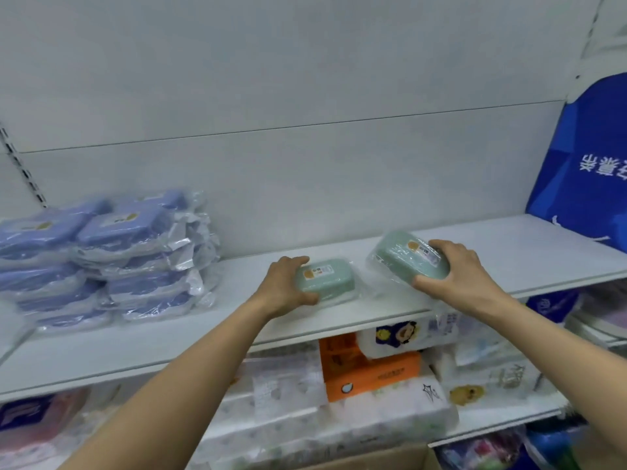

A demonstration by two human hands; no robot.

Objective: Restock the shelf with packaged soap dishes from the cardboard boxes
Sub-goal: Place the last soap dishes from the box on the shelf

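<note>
Two green soap dishes in clear plastic wrap are at the white shelf (169,337). My left hand (283,286) grips the near end of one green dish (330,278), which lies flat on the shelf. My right hand (456,276) holds the other green dish (407,256), tilted, a little further right; I cannot tell whether it touches the board. Stacks of blue-purple packaged soap dishes (101,259) fill the shelf's left end. A corner of a cardboard box (390,457) shows at the bottom edge.
A blue bag (587,164) stands at the shelf's right end. The lower shelf holds tissue packs (339,422) and an orange box (366,371). Bare shelf board lies between the blue stacks and my left hand. White back panels rise behind.
</note>
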